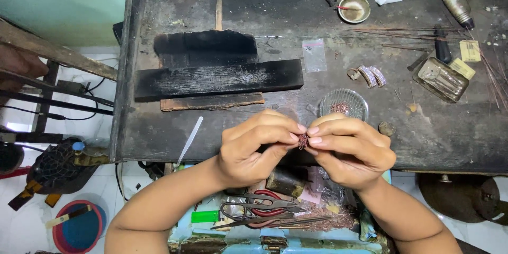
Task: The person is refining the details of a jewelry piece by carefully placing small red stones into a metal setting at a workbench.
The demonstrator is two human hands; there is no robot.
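Note:
My left hand and my right hand meet at the front edge of a dark workbench. Between the fingertips of both hands sits a small reddish-brown beaded piece. Both hands pinch it at once, thumbs and forefingers touching. Just behind my right hand stands a small clear glass dish holding tiny copper-coloured bits. Two silver sparkly curved ornaments lie further back to the right.
Charred black wooden blocks lie mid-bench. Tweezers rest at the front edge. Scissors and pliers sit in a tray on my lap. A brass bowl, a glass tray and thin wires lie at back right.

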